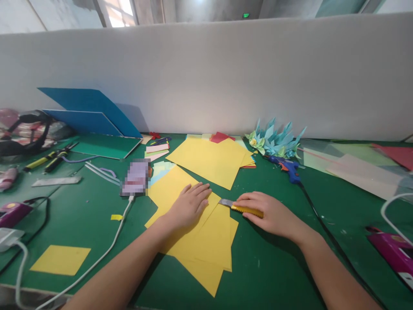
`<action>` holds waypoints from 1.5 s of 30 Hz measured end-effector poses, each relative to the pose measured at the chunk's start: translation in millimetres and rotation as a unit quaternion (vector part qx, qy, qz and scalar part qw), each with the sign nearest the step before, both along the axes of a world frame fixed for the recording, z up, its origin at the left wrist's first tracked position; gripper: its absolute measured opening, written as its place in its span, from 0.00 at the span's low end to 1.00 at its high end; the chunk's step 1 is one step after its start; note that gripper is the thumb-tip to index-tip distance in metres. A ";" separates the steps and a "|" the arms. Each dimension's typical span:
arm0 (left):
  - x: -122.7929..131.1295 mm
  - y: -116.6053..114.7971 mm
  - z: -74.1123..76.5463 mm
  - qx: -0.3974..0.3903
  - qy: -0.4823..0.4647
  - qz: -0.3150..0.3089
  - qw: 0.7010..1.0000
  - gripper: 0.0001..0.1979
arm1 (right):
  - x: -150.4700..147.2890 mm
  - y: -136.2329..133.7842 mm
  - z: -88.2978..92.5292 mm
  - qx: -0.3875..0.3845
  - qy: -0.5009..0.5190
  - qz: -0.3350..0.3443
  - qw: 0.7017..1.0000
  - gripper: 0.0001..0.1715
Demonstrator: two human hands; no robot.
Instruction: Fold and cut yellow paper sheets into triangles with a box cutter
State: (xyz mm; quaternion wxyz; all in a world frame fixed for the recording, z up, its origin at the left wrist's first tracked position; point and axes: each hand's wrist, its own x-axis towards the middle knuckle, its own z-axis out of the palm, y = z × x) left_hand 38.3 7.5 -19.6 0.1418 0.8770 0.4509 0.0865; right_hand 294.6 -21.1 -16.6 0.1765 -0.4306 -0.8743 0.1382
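Head view: yellow snap-off utility knife (248, 210) is just right of the yellow paper stack (211, 247), blade (226, 202) right at the edge of the upper sheets near a corner, tho can't tell if it's touching the paper or just over it. R hand (272, 214) is wrapped round the knife's handle, L hand (190, 206) is laid flat on the stack, fingers stretched out and gripping nothing, hands apart w/ the blade in the gap. What could go wrong imo: L fingertips are pretty near the blade tip and roughly in line w/ it, so a slip or a hard push could nick a finger. Also the sheets are fanned at odd angles, so if the L hand eases off, the top ones could prob slide and any cut would wander or tear. Fair bit of blade is out too, so sideways pressure might bend or snap it. Direction-wise, the tip points to the person's left and a bit away from them; long axis runs mostly crosswise, handle end to the right and slightly closer in. Further out, there's another yellow sheet (209, 159) just beyond the stack, phone (135, 178) on a white cable to the left, blue glue gun (292, 171) to the right w/ a teal folded-paper plant (279, 140) behind it, all on the green tabletop (264, 275).
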 end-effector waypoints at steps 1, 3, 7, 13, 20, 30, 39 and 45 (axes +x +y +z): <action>-0.4 -0.1 -1.5 0.005 0.002 -0.004 1.000 0.22 | -1.5 -1.0 0.3 0.000 -0.003 0.002 1.000 0.19; -1.1 0.0 -4.0 0.010 0.007 -0.011 1.000 0.22 | -4.0 -2.6 0.4 0.002 -0.006 0.007 1.000 0.20; -1.7 0.6 -5.8 0.002 0.021 -0.015 1.000 0.23 | -5.7 -3.4 -0.6 0.007 -0.007 0.016 1.000 0.21; -1.0 -0.1 -4.8 0.001 0.037 -0.017 0.999 0.23 | -1.1 0.0 -1.9 0.024 -0.005 0.030 0.999 0.22; -2.1 0.9 -6.4 0.007 0.040 -0.022 0.999 0.24 | 8.5 6.1 -9.5 0.040 0.009 0.040 0.998 0.21; 0.2 0.7 -10.9 0.030 0.056 0.000 0.998 0.26 | 9.5 7.7 -13.9 0.079 0.018 0.042 0.996 0.20; -3.6 -2.1 2.6 0.046 0.064 0.017 0.997 0.26 | 7.8 -1.4 -3.0 0.059 0.039 0.036 0.997 0.18; -9.9 7.9 -6.1 0.083 0.030 0.059 0.994 0.22 | 4.3 -2.2 -3.9 0.051 0.014 0.045 0.998 0.19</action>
